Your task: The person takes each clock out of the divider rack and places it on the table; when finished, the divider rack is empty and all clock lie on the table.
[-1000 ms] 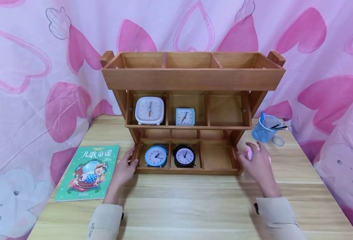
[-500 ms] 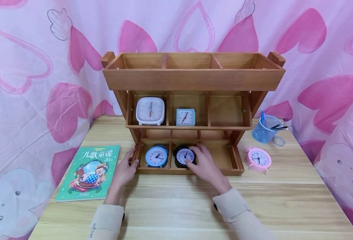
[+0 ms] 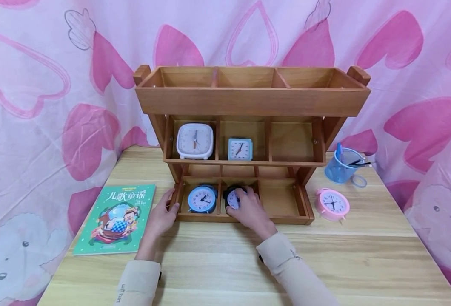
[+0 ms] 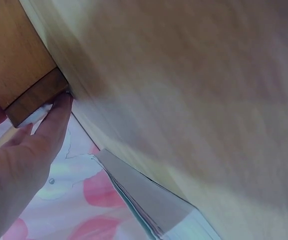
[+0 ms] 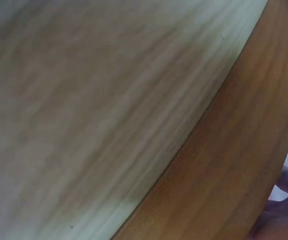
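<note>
In the head view, a tiered wooden shelf (image 3: 252, 102) stands on the table. My left hand (image 3: 163, 217) holds the left end of its bottom tier; in the left wrist view, thumb and fingers lie around that wooden end. My right hand (image 3: 250, 211) grips a black alarm clock (image 3: 231, 197) in the bottom middle compartment, covering its right side. A blue alarm clock (image 3: 202, 199) sits in the compartment to its left. On the middle tier are a white clock (image 3: 195, 141) and a small light-blue square clock (image 3: 240, 149). A pink alarm clock (image 3: 333, 204) stands on the table, right of the shelf.
A green book (image 3: 114, 219) lies left of the shelf. At the back right stand a blue mesh pen cup (image 3: 339, 168) with pens and a roll of tape (image 3: 359, 181). A pink heart-patterned curtain (image 3: 95, 76) hangs behind and at the sides.
My right hand has moved left, from beside the pink alarm clock to the black alarm clock, and now reaches further over its face. The left hand has stayed at the shelf's end.
</note>
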Motion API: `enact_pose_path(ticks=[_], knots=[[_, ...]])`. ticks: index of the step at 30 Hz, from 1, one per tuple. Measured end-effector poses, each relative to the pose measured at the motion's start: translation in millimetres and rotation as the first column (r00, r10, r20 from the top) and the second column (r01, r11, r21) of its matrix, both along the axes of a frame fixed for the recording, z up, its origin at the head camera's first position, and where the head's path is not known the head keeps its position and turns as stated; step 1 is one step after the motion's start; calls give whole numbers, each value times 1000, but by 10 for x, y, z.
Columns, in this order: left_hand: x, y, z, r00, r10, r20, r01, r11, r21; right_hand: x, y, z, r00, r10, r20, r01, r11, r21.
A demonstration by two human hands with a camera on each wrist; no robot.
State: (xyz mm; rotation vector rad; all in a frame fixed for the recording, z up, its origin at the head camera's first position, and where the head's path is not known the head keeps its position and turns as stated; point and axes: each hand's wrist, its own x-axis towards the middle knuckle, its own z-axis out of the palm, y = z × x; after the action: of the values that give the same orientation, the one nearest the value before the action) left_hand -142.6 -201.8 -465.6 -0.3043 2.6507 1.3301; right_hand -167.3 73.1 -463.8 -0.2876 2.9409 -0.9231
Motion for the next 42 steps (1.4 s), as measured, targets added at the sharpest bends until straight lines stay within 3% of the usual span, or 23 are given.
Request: enact_pose_path(ticks=[4, 11, 19, 23, 27, 30, 35, 42], knots=[[0, 10, -4, 1000, 0, -5, 0, 1000, 1, 24, 33, 82, 998, -38, -48, 35, 997, -71], [10, -1, 14, 1000, 3, 4, -3, 1000, -5, 149, 353, 417, 981, -83, -178, 61, 990, -126], [8, -3, 60, 1000, -3, 12, 3, 1000, -3, 346, 1334, 536, 926, -218, -307, 192, 975, -114], [5, -1, 64, 1000, -7, 26, 7, 1000, 4, 404, 1940, 562, 901, -351, -254, 334, 936, -109], [3, 6, 56, 1000, -11, 29, 11, 1000, 8, 407, 2494, 522, 876, -459, -147, 456, 888, -60], [5, -3, 52, 1000, -11, 20, 11, 1000, 6, 362, 2804, 428, 864, -492, -106, 492, 870, -25], [7, -10, 49, 1000, -19, 9, 19, 1000, 4, 307, 3111, 230, 874, -481, -66, 484, 875, 33], [5, -5, 39, 1000, -25, 14, 25, 1000, 2, 294, 3279, 29, 902, -431, -35, 432, 898, 85]])
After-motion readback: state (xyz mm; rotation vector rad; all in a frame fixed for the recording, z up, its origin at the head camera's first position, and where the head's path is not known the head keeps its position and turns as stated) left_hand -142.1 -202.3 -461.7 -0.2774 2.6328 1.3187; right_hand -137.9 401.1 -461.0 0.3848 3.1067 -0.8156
